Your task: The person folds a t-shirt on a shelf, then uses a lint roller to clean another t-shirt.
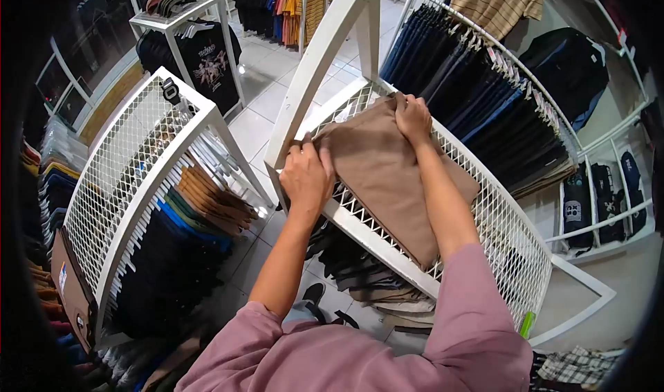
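L hand (306, 174) sits at 9 o'clock of the tan garment (387, 184), fingers curled together & clamped on its folded edge. R hand (413, 117) is at the garment's 12 o'clock corner, fingers closed on the cloth there.

The garment lies on the white mesh rack top (505, 240) at centre frame, its long side running toward 5 o'clock. Both hands touch it; can't tell if any part is lifted off the mesh.

Looks like a fold/straighten step, w/ the top edge being squared up btwn the 2 hands. Next move, IMO, calls for level grips so that edge lines up, then a smoothing pass toward 5 o'clock w/o snagging cloth on the mesh.

Dark trousers (477, 87) hang on a rail at 1 o'clock. Brown hung items (207, 198) are on another rack at 9 o'clock, well apart.
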Motion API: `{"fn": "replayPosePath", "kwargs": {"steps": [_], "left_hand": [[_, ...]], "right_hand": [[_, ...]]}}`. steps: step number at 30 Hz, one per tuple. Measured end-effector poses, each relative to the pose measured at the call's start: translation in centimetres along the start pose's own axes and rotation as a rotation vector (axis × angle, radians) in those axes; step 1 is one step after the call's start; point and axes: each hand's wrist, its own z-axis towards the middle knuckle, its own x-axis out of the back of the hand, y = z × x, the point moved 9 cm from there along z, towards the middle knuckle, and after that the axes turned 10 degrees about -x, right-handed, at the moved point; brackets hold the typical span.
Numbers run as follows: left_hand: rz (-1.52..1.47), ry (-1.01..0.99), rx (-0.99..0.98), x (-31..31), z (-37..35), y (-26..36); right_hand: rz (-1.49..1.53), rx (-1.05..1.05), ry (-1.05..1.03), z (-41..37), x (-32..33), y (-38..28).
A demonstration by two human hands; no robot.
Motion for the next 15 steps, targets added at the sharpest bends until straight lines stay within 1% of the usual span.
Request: {"fn": "replayPosePath", "kwargs": {"steps": [2,4,5,6,8,9,10,11,12,13,14,15], "left_hand": [[0.032,0.03,-0.03,0.6,0.1,0.6],[-0.044,-0.164,0.036,-0.5,0.1,0.4],[-0.059,-0.152,0.028,-1.0,0.1,0.2],[-0.063,-0.151,0.021,-1.5,0.2,0.2],[-0.065,-0.082,-0.027,-1.4,0.4,0.5],[-0.069,-0.079,-0.036,-1.3,0.6,0.4],[-0.11,-0.098,-0.05,-1.3,0.8,0.3],[-0.151,-0.116,-0.067,-1.4,1.0,0.5],[-0.216,-0.085,-0.049,0.2,1.7,1.0],[-0.365,-0.087,-0.041,1.2,2.4,1.4],[-0.515,-0.085,-0.03,2.0,3.4,1.8],[-0.62,-0.044,-0.069,3.0,4.7,2.7]], "right_hand": [[-0.024,-0.001,-0.002,-0.5,0.7,0.0],[-0.128,0.191,0.051,-1.0,1.4,-0.9],[-0.096,0.271,0.095,-1.3,1.8,-1.2],[-0.098,0.267,0.103,-1.1,2.0,-1.1],[0.0,0.277,-0.027,-0.7,1.4,-1.1],[0.116,0.265,0.001,-0.7,2.5,-1.6],[0.114,0.261,0.012,-0.8,3.6,-1.6],[0.325,0.245,0.017,-0.9,5.4,-1.2],[0.536,0.227,0.024,-1.2,8.1,-1.4],[0.518,0.219,0.058,-1.6,11.0,-1.6],[0.659,0.239,0.034,-1.1,12.6,-0.7],[0.656,0.261,0.085,-0.9,15.3,-0.3]]}}
